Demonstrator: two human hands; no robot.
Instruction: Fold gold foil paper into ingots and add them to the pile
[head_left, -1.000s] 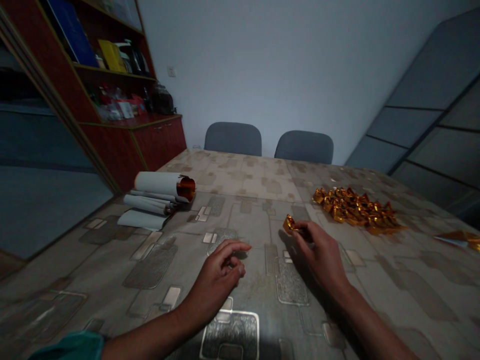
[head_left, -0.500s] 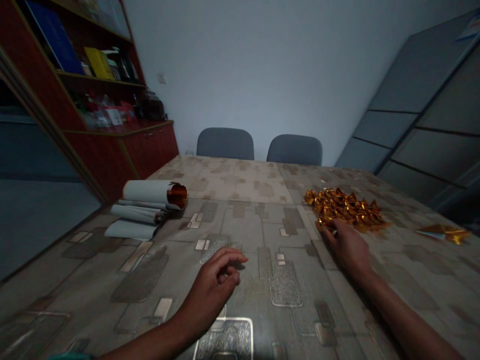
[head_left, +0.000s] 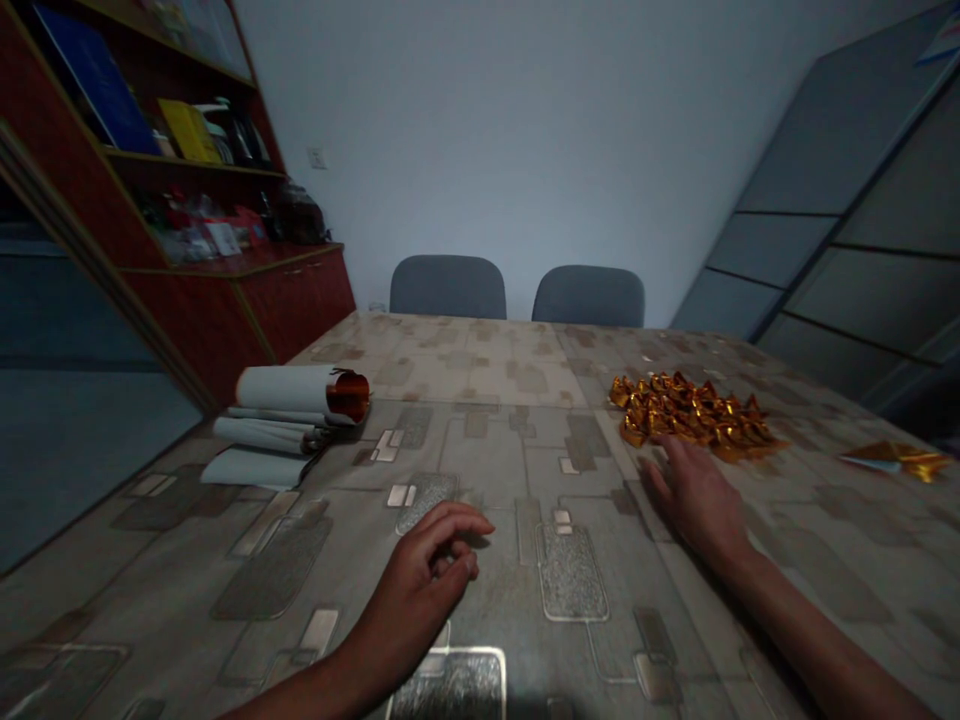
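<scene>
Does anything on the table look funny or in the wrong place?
One gold piece lies apart, off to the right of the gold pile. It looks odd because it's flatter and longer than the pieces there. Nothing looks spilled.

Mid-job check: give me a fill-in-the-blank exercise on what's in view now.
The left hand holds ____.
The hand nearer the shiny gold pieces is the ____.
Beyond the table, the number of grey chairs in view is ____.
The rolled sheets lie on the picture's ____ side.

Missing words: nothing; right; two; left
</scene>
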